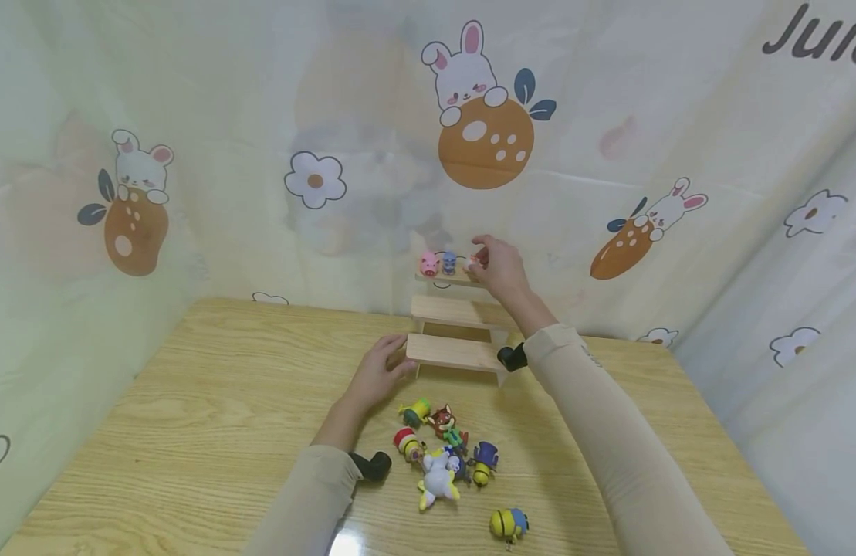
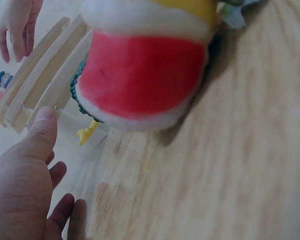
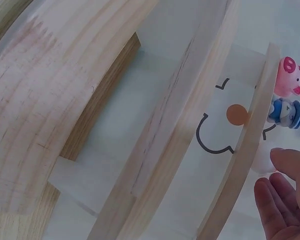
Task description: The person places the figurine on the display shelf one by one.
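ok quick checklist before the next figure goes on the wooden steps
1. Top step has room beside the pink pig and blue figure: cannot tell, right hand covers that end.
2. Right hand free of its white figure: not ok, fingers at it.
3. Left hand steadies the bottom step: ok.
4. Middle step bare: ok.
5. Loose figures within reach on the table: ok.
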`<state>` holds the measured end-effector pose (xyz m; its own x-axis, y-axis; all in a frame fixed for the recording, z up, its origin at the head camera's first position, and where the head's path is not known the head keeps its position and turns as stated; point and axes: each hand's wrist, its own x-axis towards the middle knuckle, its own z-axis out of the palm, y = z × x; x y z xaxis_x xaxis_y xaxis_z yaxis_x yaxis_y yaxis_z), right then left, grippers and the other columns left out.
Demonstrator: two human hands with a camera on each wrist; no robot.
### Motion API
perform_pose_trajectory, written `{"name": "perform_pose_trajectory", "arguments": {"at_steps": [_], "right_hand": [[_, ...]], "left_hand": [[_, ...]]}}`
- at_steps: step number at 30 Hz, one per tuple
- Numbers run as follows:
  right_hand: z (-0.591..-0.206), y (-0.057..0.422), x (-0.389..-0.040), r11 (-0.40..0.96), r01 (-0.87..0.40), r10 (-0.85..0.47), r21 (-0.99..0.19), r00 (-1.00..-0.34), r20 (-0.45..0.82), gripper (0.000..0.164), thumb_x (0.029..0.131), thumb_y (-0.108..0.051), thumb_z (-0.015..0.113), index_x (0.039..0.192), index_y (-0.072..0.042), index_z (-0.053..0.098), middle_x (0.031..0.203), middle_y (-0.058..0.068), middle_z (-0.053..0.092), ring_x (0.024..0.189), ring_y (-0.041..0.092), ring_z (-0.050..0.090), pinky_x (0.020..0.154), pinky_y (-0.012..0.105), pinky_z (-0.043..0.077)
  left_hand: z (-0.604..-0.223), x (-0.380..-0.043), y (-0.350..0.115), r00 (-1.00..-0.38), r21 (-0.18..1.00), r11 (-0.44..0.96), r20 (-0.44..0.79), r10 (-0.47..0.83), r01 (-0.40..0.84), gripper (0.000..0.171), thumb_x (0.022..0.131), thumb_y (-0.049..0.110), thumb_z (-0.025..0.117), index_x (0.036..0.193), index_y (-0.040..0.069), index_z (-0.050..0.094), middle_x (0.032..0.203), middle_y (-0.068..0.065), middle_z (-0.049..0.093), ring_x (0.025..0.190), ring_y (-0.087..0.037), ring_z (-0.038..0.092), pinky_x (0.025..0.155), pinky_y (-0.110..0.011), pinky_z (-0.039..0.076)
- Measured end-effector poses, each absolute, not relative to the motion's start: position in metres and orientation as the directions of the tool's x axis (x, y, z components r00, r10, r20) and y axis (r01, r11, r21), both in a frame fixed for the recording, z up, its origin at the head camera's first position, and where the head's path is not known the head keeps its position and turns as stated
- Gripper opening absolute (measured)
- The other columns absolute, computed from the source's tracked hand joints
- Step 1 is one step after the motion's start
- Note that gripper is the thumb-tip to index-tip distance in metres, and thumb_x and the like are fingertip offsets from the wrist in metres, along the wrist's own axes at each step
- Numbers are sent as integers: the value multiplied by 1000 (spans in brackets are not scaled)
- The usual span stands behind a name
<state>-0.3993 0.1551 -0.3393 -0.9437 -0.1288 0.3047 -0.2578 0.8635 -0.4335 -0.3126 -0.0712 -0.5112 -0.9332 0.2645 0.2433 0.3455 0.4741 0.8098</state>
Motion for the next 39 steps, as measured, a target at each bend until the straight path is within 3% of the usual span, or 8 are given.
{"name": "perform_pose_trajectory", "arguments": {"at_steps": [13,27,32,36,39], "right_hand": [[-343,167,-391,814,-286,-97,-506,-925,367,45,90,-13,63,133,-8,52,107,16,64,100,30,63,89,41,54],[-374,179,-324,699,-413,-222,-584,-901,372,41,90,-12,63,129,-4,54,110,18,63,99,30,65,86,40,57],[-385,176,-294,696,-425,-308,-578,-905,294,30,90,-12,64,118,-2,62,107,16,67,95,28,67,82,38,59],[-395,178,-272,720,-402,-385,-565,-910,156,27,92,-19,64,115,-6,65,106,8,68,94,20,66,81,32,58],[-403,182,-261,726,-427,-476,-540,-878,54,26,92,-23,64,114,-10,66,106,5,69,92,17,66,79,29,57]], "left_hand": [[-511,-311,-70,-932,812,469,245,268,349,63,90,36,63,144,11,41,146,-8,43,136,-30,39,113,-48,33],[-514,-313,-71,-937,801,494,239,253,338,66,88,42,63,143,13,42,147,-7,43,136,-30,38,114,-48,30],[-514,-313,-71,-935,805,483,248,254,345,66,88,40,64,143,11,42,146,-8,44,136,-30,39,114,-49,31],[-512,-312,-70,-935,807,481,247,254,344,65,89,39,64,143,9,42,146,-9,44,136,-30,39,114,-48,30],[-510,-311,-71,-936,807,482,241,256,340,66,88,39,64,143,8,42,146,-9,43,136,-31,39,115,-49,30]]}}
